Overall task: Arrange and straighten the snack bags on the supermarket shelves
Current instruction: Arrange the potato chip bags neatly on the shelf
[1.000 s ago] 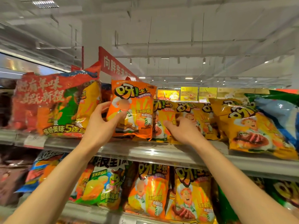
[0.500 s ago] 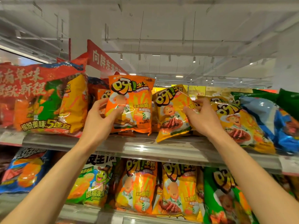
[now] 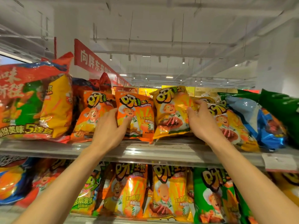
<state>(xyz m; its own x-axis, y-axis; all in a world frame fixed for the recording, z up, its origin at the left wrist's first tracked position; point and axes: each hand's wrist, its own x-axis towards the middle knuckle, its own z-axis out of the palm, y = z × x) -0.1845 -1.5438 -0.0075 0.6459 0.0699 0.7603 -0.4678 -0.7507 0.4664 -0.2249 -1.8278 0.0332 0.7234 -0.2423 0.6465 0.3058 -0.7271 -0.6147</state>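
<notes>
White ceiling beams and track lights run above a supermarket aisle, where a metal shelf (image 3: 161, 152) carries a row of snack bags at head height. On it, the left hand (image 3: 110, 131) grips the lower left edge of an orange bag (image 3: 137, 113) that stands upright near the middle of the row; the thumb lies across the bag's front and the fingers curl behind its left side. Just beside it to the right stands a yellow bag (image 3: 171, 110), tilted a little, its bottom resting on the shelf. The right hand (image 3: 202, 123) holds this bag by its right edge, thumb on the front and fingers wrapped round behind, against another yellow bag (image 3: 233, 126) that leans back to the right. A second orange bag (image 3: 90, 117) stands left of the left hand, partly hidden by it. At far left sits a big red multipack (image 3: 32, 101), and at far right blue (image 3: 265, 123) and green (image 3: 281, 109) bags slump together. More bags fill the lower shelf (image 3: 113, 221), and a red hanging sign (image 3: 90, 60) shows behind.
</notes>
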